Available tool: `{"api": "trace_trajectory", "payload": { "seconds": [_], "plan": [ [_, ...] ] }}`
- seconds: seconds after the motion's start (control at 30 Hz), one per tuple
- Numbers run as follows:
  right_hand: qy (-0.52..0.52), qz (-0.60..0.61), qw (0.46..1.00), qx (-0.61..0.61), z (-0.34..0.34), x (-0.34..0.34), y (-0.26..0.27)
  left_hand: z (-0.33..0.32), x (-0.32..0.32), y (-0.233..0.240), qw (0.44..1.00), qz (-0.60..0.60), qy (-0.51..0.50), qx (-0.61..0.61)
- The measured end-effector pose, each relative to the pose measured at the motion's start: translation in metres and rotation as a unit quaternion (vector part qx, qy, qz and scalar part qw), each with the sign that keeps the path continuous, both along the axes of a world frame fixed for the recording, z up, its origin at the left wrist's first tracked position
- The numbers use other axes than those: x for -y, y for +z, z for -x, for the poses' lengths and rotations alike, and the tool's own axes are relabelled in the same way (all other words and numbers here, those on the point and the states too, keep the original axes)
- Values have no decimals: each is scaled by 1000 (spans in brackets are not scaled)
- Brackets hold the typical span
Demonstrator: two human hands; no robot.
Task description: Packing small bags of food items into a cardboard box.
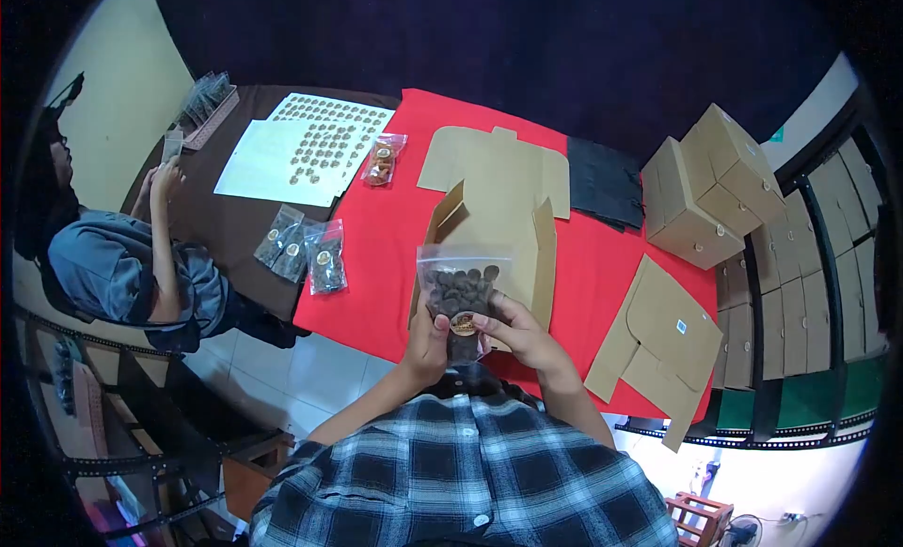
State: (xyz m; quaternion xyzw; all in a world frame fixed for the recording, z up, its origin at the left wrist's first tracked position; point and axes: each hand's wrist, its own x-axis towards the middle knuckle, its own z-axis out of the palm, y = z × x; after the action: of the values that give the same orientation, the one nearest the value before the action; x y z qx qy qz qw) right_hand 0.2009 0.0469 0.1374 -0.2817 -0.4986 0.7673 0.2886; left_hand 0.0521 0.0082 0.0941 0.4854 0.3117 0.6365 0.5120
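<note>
Both my hands hold one clear zip-top plastic bag (462,282) of dark round pieces, upright in front of my chest. My left hand (427,339) grips its left edge, thumb on the front. My right hand (522,332) grips the right side, with the thumb at the round sticker (463,324). Behind the bag lies an unfolded cardboard box (494,215) with its side walls partly raised, on a red cloth (374,265). Several filled zip-top bags (326,261) lie to the left, and a bag of orange-brown pieces (383,160) lies farther back.
Sticker sheets (282,159) lie on the brown table at left, near a basket (211,120) of bags. A co-worker (141,265) there holds a small bag. Black paper bags (605,180), closed cardboard boxes (705,187) and a flat cardboard piece (663,328) occupy the right side.
</note>
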Motion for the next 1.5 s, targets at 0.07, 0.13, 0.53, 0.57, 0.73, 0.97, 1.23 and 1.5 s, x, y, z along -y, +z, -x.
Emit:
{"api": "trace_trajectory", "payload": {
  "seconds": [0.07,0.13,0.53,0.57,0.73,0.97,1.23,1.5],
  "plan": [
    [-39,-25,998,36,6,5,2,3,-1,11,999,21,-24,-3],
    [-111,-52,990,70,16,12,-2,9,-3,5,996,4,-4,-88],
    [-155,-25,987,40,28,11,4,11,-11,1,993,-3,8,-115],
    [-155,-22,987,41,25,10,4,10,-10,0,993,0,8,-115],
    [-160,-81,982,54,23,3,-13,6,-16,1,989,12,33,-141],
    [-147,63,982,98,18,1,-20,4,-19,-3,979,55,63,-185],
    [-179,15,984,-14,21,-7,-33,2,-28,-7,983,59,53,-163],
    [-158,-35,986,25,20,-11,-42,3,-29,-10,980,78,60,-175]
  ]
}}
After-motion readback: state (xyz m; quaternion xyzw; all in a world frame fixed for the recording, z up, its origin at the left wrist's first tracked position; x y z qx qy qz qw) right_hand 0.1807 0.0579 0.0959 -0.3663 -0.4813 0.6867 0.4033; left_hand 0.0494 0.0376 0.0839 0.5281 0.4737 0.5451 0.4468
